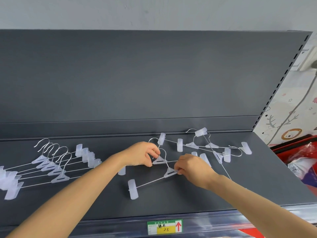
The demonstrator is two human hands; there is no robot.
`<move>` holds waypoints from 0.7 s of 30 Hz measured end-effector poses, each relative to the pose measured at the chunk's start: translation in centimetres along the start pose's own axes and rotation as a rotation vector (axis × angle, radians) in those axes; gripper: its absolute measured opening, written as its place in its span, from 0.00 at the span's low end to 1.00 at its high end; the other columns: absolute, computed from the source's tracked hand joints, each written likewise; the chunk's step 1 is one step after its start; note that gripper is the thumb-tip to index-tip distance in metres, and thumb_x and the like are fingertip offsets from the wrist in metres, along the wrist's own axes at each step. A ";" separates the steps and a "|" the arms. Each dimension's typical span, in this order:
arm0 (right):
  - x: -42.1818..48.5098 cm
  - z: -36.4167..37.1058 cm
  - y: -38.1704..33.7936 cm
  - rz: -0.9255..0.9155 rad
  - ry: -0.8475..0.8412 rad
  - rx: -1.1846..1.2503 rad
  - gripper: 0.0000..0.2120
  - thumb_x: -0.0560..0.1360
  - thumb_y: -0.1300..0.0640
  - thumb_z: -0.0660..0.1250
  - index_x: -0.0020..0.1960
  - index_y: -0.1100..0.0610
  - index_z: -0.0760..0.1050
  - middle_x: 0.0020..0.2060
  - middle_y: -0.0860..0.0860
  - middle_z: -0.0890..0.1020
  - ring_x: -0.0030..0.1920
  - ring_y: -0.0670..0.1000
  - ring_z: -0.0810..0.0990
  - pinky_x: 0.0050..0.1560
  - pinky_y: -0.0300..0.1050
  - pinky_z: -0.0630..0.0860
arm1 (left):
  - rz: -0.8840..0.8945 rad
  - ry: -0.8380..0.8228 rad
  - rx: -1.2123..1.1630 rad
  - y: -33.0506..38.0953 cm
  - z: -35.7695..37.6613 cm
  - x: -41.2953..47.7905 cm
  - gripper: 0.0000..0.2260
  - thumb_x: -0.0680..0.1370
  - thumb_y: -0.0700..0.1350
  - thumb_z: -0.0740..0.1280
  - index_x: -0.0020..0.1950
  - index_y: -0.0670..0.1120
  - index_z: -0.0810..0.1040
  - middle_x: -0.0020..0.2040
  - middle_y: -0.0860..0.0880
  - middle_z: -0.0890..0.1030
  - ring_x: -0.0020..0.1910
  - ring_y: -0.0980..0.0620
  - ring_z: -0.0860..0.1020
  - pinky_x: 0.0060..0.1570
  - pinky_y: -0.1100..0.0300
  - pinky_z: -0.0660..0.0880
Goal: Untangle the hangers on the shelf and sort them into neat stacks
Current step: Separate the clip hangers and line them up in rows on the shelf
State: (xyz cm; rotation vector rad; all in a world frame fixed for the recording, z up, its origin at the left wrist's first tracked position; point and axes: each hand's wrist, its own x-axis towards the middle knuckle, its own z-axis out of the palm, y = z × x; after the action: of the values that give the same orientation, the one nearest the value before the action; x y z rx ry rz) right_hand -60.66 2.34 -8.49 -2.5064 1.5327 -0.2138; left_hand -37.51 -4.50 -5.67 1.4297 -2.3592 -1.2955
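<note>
On the dark grey shelf (pixel 171 205) lie translucent clip hangers with wire hooks. A neat overlapping stack of several hangers (pixel 51 167) rests at the left. A tangled bunch (pixel 205 146) lies at the back right. My left hand (pixel 142 153) pinches the hook and triangular hub of one hanger (pixel 159 160) in the middle. My right hand (pixel 190 167) grips the hub of a second hanger (pixel 151 182), whose bar slants down left to a clip (pixel 133 188). The two hangers cross between my hands.
The shelf's upright back panel (pixel 137 74) rises behind the hangers. A price label (pixel 164 226) with a red arrow sits on the front rail. Red packaged goods (pixel 300 160) and a patterned wall lie past the shelf's right end.
</note>
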 end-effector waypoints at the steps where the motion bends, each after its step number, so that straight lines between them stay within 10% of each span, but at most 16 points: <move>1: -0.1 0.0 -0.1 0.000 -0.006 -0.006 0.09 0.76 0.62 0.59 0.48 0.57 0.78 0.46 0.52 0.77 0.46 0.51 0.72 0.42 0.44 0.68 | -0.010 -0.009 0.001 -0.1 0.1 0.0 0.18 0.69 0.34 0.70 0.54 0.52 0.77 0.52 0.58 0.82 0.41 0.56 0.81 0.49 0.55 0.79; 12: -0.5 0.6 -0.9 0.108 -0.011 -0.094 0.09 0.79 0.57 0.56 0.50 0.54 0.75 0.43 0.45 0.70 0.46 0.49 0.64 0.31 0.42 0.49 | -0.058 0.007 -0.132 0.1 1.0 0.0 0.12 0.72 0.31 0.67 0.53 0.43 0.78 0.50 0.45 0.83 0.45 0.49 0.84 0.48 0.57 0.81; 21: -0.1 1.0 -0.7 0.062 0.005 -0.032 0.08 0.77 0.60 0.59 0.49 0.57 0.77 0.47 0.52 0.77 0.49 0.53 0.73 0.44 0.44 0.69 | -0.038 0.027 -0.097 0.0 1.2 -0.5 0.12 0.78 0.35 0.57 0.53 0.43 0.78 0.49 0.50 0.83 0.47 0.52 0.83 0.51 0.59 0.79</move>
State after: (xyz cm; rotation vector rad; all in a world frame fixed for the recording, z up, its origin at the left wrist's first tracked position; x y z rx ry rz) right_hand -59.85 2.86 -9.31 -2.4800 1.6249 -0.1881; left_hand -37.80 -3.38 -6.28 1.4614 -2.2296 -1.3704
